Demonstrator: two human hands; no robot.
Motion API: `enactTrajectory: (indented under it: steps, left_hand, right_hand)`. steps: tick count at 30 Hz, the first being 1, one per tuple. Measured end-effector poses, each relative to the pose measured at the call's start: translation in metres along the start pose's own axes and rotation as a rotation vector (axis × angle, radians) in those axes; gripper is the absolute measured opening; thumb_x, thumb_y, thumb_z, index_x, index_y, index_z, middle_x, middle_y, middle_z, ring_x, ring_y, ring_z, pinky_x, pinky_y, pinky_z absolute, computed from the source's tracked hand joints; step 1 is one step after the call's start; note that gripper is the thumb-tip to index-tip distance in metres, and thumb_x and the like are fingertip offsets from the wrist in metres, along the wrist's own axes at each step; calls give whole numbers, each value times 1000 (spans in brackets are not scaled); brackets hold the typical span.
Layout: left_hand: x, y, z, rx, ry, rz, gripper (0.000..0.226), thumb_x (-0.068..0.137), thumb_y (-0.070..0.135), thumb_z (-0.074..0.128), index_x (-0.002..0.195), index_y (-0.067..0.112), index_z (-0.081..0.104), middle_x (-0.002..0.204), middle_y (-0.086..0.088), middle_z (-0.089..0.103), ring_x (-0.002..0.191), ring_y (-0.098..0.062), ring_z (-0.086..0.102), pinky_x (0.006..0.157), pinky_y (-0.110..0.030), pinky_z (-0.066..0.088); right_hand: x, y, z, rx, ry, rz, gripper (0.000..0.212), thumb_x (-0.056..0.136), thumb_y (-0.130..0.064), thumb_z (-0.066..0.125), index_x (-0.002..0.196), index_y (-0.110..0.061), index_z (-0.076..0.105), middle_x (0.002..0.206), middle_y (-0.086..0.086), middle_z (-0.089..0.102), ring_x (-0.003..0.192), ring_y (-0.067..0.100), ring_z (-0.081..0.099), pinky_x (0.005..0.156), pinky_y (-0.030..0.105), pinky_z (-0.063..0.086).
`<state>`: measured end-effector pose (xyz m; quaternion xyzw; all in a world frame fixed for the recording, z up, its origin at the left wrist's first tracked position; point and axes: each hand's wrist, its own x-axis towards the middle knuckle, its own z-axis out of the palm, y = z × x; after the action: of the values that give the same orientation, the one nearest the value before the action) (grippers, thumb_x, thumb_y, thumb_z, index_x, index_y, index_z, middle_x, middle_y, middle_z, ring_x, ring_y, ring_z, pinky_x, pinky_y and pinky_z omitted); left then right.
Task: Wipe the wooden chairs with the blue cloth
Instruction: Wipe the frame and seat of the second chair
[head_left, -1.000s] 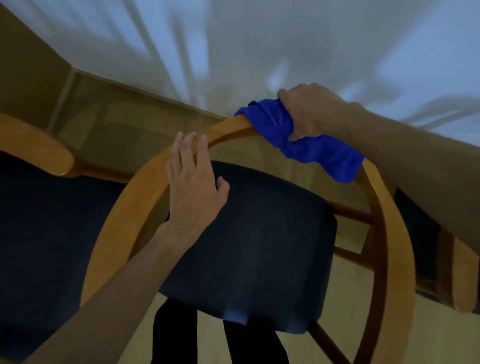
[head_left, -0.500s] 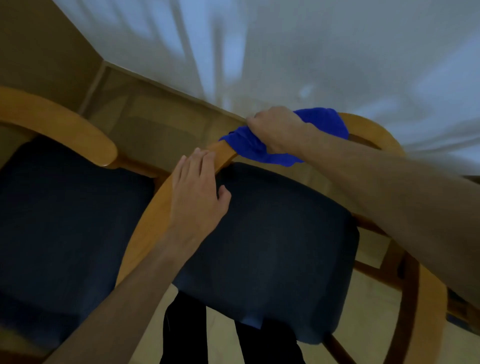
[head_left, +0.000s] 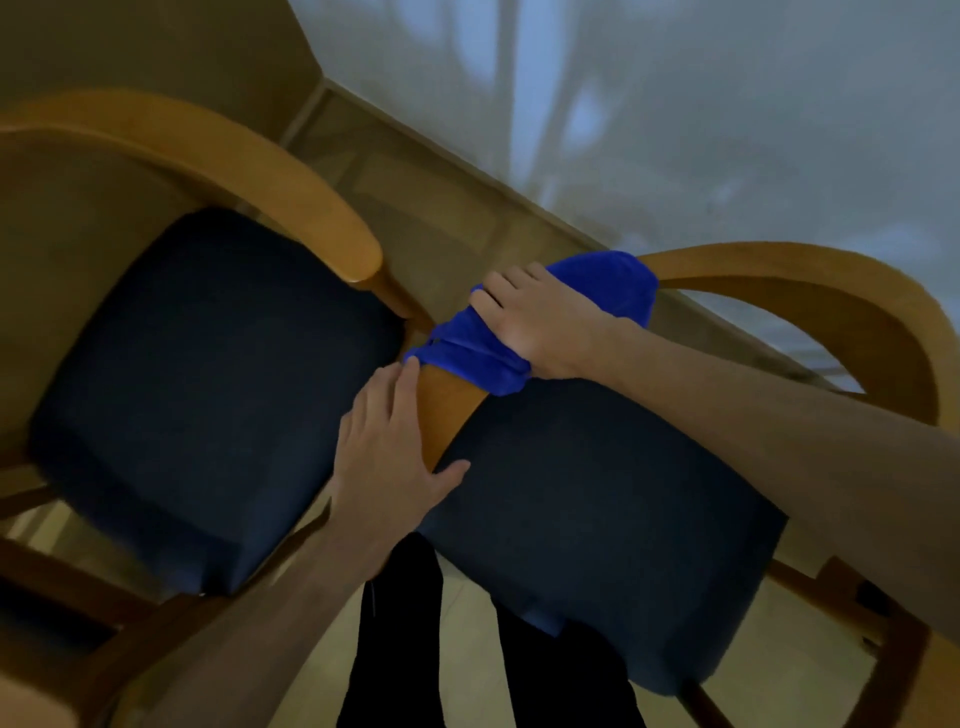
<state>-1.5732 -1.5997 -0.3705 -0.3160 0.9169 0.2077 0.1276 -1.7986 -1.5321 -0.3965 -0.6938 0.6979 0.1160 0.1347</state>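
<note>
Gripping the soft, bunched blue cloth over the chair rail, my right hand clamps it; left hand rests flat just below.

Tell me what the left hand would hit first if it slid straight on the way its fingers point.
The left hand lies flat along the wooden chair rail, fingers pointing up it. Straight ahead is the blue cloth that the right hand grips; the fingertips look almost against its lower edge already.

Dining room: cushioned wooden chairs
</note>
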Motion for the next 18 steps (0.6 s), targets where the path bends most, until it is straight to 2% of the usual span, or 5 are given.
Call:
enactTrajectory:
  steps: [6, 9, 10, 15, 18]
  left_hand:
    - [-24, -25, -1, -55, -26, -95, 116, 62, 57, 81, 151, 15, 19, 149, -7, 32, 136, -24, 33, 108, -41, 34]
    - [-38, -34, -3, -94, -39, -164, 118, 60, 58, 81, 150, 18, 17, 149, -5, 32, 135, -24, 35, 108, -44, 37]
    - [-45, -37, -2, -110, -43, -174, 118, 60, 57, 82, 150, 19, 16, 148, -4, 32, 134, -23, 35, 107, -44, 38]
    - [-91, -58, 0, -208, -40, -247, 111, 60, 51, 83, 149, 19, 25, 142, -2, 39, 128, -21, 42, 101, -35, 38]
    - [-115, -68, 3, -203, -89, -305, 114, 58, 55, 80, 150, 16, 24, 144, -3, 39, 131, -21, 41, 105, -37, 39]
  right_hand:
    - [11, -64, -3, -49, 55, -100, 66, 72, -9, 71, 131, 1, 46, 122, 21, 52, 111, 38, 51, 104, 50, 37]
    - [14, -95, -4, -15, 76, -131, 58, 72, -4, 55, 130, 1, 49, 120, 23, 54, 112, 40, 51, 107, 53, 36]
    - [15, -106, -4, -2, 74, -141, 58, 72, -6, 49, 130, 1, 50, 120, 23, 54, 113, 40, 51, 108, 53, 35]
    - [18, -178, 1, 79, 54, -223, 51, 83, -20, 51, 132, -6, 51, 128, 18, 55, 121, 38, 49, 114, 50, 26]
    - [14, -223, 3, 116, 6, -320, 45, 94, -26, 53, 135, -10, 50, 132, 10, 55, 123, 30, 48, 115, 46, 25]
